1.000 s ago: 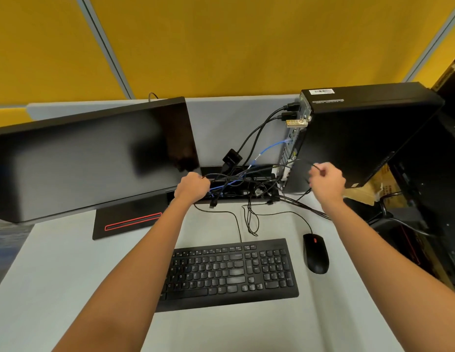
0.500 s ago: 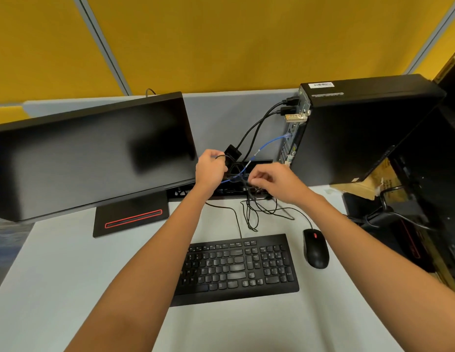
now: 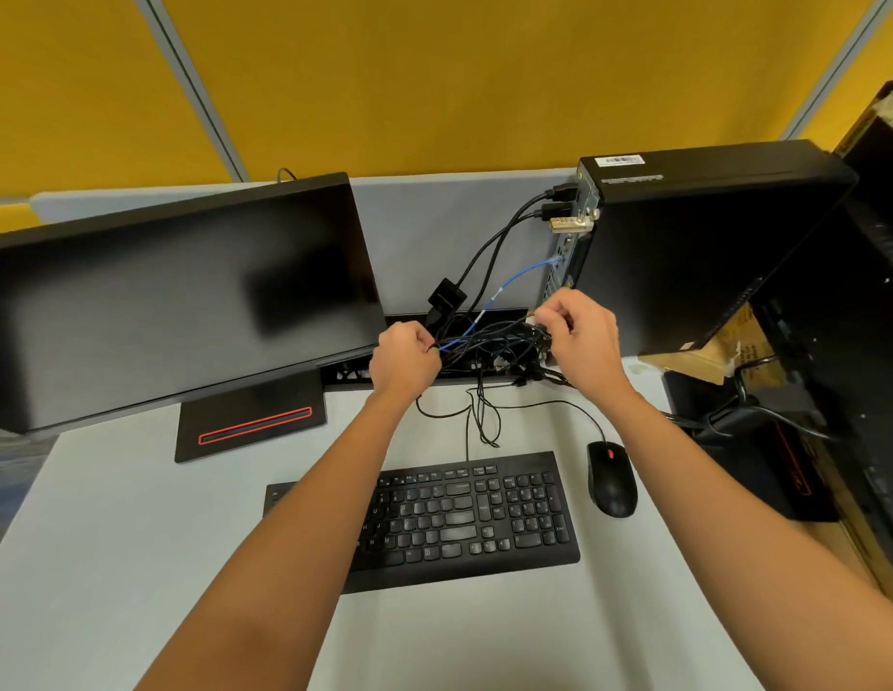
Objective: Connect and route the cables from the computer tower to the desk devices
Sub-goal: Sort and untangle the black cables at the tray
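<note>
Desk (image 3: 135, 541): tangled black, blue cables (image 3: 489, 341).

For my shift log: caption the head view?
Both hands gather tangled black cables behind the black keyboard.

Matt black plastic keyboard (image 3: 464, 516), glossy monitor (image 3: 175, 301), smooth pale desk (image 3: 135, 541).

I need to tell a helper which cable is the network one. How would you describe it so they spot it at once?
Find the black computer tower on the desk's right. From its rear panel, below two thick black plugs, a thin blue cable runs down into the tangle. It is the only blue one there.
</note>
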